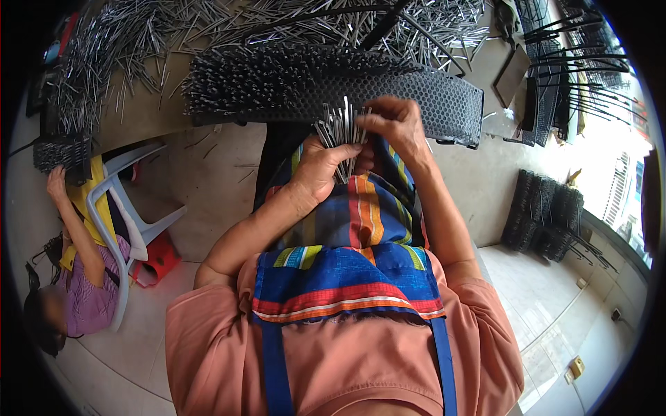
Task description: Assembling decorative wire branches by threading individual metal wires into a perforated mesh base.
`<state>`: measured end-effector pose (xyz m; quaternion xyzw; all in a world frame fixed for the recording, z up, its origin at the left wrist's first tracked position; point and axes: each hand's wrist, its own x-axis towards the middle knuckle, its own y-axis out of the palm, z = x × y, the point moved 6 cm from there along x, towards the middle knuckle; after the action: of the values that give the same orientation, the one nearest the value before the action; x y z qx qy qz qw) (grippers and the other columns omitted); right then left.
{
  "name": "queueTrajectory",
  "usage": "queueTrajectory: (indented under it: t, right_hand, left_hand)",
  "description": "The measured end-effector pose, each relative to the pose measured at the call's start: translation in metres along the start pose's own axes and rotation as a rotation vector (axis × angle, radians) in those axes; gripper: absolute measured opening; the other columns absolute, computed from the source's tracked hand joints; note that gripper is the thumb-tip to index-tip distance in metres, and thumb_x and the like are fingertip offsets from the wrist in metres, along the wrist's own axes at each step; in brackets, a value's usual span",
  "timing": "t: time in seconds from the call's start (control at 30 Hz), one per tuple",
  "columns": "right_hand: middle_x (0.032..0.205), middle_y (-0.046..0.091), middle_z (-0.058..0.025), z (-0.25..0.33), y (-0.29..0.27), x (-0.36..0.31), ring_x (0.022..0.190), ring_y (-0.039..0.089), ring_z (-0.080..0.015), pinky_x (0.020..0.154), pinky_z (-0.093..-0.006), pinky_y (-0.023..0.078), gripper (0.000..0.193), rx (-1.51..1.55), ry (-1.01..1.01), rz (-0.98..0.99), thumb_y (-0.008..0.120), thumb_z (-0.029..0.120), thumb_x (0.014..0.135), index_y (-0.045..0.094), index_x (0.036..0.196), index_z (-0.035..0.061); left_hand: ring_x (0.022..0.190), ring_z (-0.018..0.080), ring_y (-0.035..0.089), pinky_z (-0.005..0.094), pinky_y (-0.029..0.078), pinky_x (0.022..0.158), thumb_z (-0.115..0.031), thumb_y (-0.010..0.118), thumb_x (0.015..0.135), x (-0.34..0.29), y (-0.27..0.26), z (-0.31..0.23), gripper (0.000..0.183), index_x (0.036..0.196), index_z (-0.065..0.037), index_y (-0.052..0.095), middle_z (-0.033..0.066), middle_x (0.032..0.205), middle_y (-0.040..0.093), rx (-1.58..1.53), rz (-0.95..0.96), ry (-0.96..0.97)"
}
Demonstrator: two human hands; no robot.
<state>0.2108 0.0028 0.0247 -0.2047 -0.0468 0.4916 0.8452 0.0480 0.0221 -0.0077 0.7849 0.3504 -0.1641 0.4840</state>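
A bundle of thin silvery metal rods (340,128) stands roughly upright in my left hand (318,170), its thumb closed across the front and the rod tops fanning out above. My right hand (399,126) is at the upper right of the bundle, its thumb and fingers pinched on rod ends there; how many rods it holds is hidden. Just beyond both hands lies a long black rack (444,104) with a honeycomb of round holes. Rods set upright (250,80) fill its left part, while the holes toward the right show bare.
Loose rods (146,35) lie heaped across the table (139,114) behind the rack. At left, a person in a purple top (104,298) reaches toward another rack (62,152), beside a grey plastic chair (111,201). Black racks (541,215) stand on the floor at right.
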Motion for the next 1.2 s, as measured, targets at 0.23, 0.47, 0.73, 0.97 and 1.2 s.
queueTrajectory:
  t: [0.23, 0.47, 0.73, 0.97, 1.2]
  right_hand:
    - [0.066, 0.057, 0.0042, -0.023, -0.001, -0.023, 0.056, 0.045, -0.0021, 0.049, -0.0209, 0.032, 0.008, 0.387, 0.404, 0.218, 0.069, 0.006, 0.082, 0.066, 0.075, 0.0036]
    - [0.07, 0.059, 0.0038, -0.011, -0.068, 0.009, 0.061, 0.048, -0.0023, 0.054, -0.0182, 0.034, 0.007, 0.404, -0.081, -0.523, 0.072, -0.001, 0.08, 0.072, 0.087, 0.0002]
    - [0.073, 0.061, 0.0005, 0.002, -0.067, 0.03, 0.063, 0.048, -0.0041, 0.057, -0.0187, 0.036, 0.01, 0.086, -0.355, -0.521, 0.073, -0.005, 0.075, 0.072, 0.083, -0.0002]
    - [0.075, 0.066, -0.0046, 0.0, -0.052, 0.037, 0.062, 0.057, -0.0089, 0.055, -0.023, 0.044, 0.011, -0.112, -0.431, -0.448, 0.074, -0.004, 0.074, 0.071, 0.084, -0.0006]
    - [0.075, 0.066, -0.006, 0.015, -0.052, 0.037, 0.06, 0.062, -0.0141, 0.055, -0.0253, 0.046, 0.011, -0.244, -0.445, -0.479, 0.076, 0.001, 0.073, 0.071, 0.084, 0.0027]
  left_hand:
    - [0.07, 0.0221, 0.071, 0.033, 0.06, 0.062, -0.002, 0.063, 0.087, 0.003, 0.003, 0.004, 0.013, 0.099, 0.001, 0.066, 0.0125, 0.085, 0.071, -0.013, -0.11, 0.082]
    - [0.08, 0.0235, 0.071, 0.0361, 0.059, 0.069, -0.002, 0.061, 0.089, 0.006, -0.003, 0.028, 0.017, 0.105, 0.0, 0.066, 0.0131, 0.088, 0.071, 0.095, -0.122, -0.065]
    - [0.076, 0.023, 0.07, 0.033, 0.058, 0.065, 0.001, 0.06, 0.086, 0.012, 0.013, 0.024, 0.021, 0.107, 0.0, 0.064, 0.0141, 0.089, 0.071, 0.153, -0.137, -0.061]
    - [0.073, 0.0224, 0.07, 0.0319, 0.056, 0.061, 0.002, 0.059, 0.086, 0.019, 0.024, 0.018, 0.021, 0.106, 0.0, 0.064, 0.0147, 0.089, 0.071, 0.162, -0.194, -0.033]
    - [0.074, 0.0227, 0.07, 0.0326, 0.056, 0.061, 0.004, 0.059, 0.083, 0.036, 0.023, 0.015, 0.021, 0.104, 0.002, 0.064, 0.0147, 0.089, 0.071, 0.124, -0.149, -0.047]
